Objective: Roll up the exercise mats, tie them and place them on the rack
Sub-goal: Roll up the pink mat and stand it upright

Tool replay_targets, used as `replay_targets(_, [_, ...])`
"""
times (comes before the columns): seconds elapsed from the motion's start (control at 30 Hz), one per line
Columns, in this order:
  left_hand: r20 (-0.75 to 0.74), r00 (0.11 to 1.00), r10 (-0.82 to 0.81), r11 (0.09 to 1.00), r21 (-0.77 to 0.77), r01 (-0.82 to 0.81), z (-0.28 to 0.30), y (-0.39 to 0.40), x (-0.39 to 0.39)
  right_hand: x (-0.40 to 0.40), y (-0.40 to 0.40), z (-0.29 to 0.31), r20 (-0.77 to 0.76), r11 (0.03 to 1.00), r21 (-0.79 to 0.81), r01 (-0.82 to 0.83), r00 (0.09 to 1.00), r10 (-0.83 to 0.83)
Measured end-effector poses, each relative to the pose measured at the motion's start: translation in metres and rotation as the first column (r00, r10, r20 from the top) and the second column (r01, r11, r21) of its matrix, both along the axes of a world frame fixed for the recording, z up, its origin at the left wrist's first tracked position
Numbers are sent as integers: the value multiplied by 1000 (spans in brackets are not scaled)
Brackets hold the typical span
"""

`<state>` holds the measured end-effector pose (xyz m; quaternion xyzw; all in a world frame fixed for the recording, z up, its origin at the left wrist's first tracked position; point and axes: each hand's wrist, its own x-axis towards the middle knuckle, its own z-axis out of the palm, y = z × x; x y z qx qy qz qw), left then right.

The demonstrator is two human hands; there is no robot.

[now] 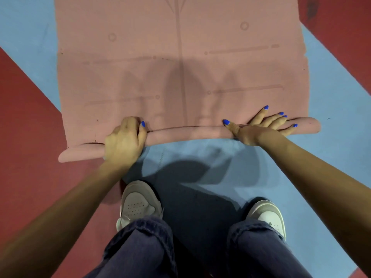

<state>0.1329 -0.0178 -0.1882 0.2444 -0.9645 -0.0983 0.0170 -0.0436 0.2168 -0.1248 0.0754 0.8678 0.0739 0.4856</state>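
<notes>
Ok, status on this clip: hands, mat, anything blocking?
Left hand curled over the roll. Right hand flat on it, fingers spread. Pink mat barely rolled, mostly flat. Nothing on the mat ahead.

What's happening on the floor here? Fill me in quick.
A person is crouched over a pink exercise mat and is rolling it up from the near end. The left hand grips the roll, fingers curled over it; the right hand presses on it with fingers spread flat. Only a thin roll is formed; most of the mat lies flat on the blue and red floor. No tie or rack is in view.
</notes>
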Motion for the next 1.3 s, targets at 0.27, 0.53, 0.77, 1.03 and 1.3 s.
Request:
replay_targets(0.27, [-246,928,-280,932,-303,201,-19,-9,-3,-1,-1,-2,5,999,21,23,1000,-24])
replay_targets(0.53, [-91,778,-622,745,-375,552,-17,-57,26,-1,-3,0,-1,999,32,11,1000,-11])
replay_targets(0.77, [38,981,-189,956,-222,193,-10,-35,36,-1,-2,-3,-10,999,51,-18,1000,18])
replay_targets(1.03, [-59,975,-214,950,-246,193,-9,-45,24,3,5,-17,-72,998,43,-55,996,58])
replay_targets(1.3, [-125,942,-311,946,-133,294,-15,-68,1,20,15,-35,-345,971,45,-236,908,237])
